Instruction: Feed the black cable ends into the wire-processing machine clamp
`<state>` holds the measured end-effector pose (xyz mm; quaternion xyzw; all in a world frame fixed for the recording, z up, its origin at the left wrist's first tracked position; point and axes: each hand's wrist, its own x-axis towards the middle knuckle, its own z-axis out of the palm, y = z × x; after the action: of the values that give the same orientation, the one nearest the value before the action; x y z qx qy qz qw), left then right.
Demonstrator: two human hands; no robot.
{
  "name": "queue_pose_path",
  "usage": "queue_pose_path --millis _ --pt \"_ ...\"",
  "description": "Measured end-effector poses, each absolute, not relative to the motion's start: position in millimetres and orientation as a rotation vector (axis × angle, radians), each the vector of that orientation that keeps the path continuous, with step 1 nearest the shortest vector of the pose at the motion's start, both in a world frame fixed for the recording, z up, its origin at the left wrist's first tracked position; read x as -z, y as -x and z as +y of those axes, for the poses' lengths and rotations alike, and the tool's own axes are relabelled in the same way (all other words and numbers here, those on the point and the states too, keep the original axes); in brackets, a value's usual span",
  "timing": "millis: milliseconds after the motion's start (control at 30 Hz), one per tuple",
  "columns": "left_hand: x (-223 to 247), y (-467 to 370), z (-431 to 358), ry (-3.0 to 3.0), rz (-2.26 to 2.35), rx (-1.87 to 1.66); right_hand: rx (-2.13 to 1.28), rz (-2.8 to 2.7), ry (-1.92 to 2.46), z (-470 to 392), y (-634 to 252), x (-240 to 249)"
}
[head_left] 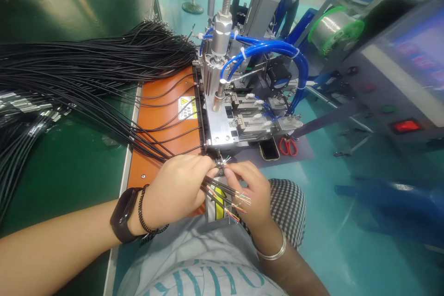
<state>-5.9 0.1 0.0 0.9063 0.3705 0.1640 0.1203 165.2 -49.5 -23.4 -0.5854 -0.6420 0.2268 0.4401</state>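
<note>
My left hand [182, 185] is closed round several black cables, whose stripped ends with thin coloured wires [236, 206] stick out to its right. At the front end of the metal machine [222, 132], its thumb and finger meet my right hand [251, 187]. The right thumb and forefinger pinch by a small cable end with fine green and white wires [226, 161]. Between the fingertips the exact grip is partly hidden. Below the hands is a block with a yellow warning label [219, 201].
A large bundle of black cables [104, 58] lies on the left, some crossing an orange plate [163, 101]. Blue air hoses [274, 46] arch over the machine. A phone [269, 150] and red scissors [288, 146] lie behind my right hand. A control panel [398, 83] stands at right.
</note>
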Motion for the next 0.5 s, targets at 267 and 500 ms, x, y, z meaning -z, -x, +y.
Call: queue_pose_path --millis 267,500 --pt "0.5 5.9 0.7 -2.580 1.096 -0.450 -0.630 -1.438 1.477 -49.7 -167.5 28.5" --pt "0.9 6.0 -0.2 -2.644 1.018 -0.456 -0.686 -1.406 1.403 -41.1 -164.5 22.7"
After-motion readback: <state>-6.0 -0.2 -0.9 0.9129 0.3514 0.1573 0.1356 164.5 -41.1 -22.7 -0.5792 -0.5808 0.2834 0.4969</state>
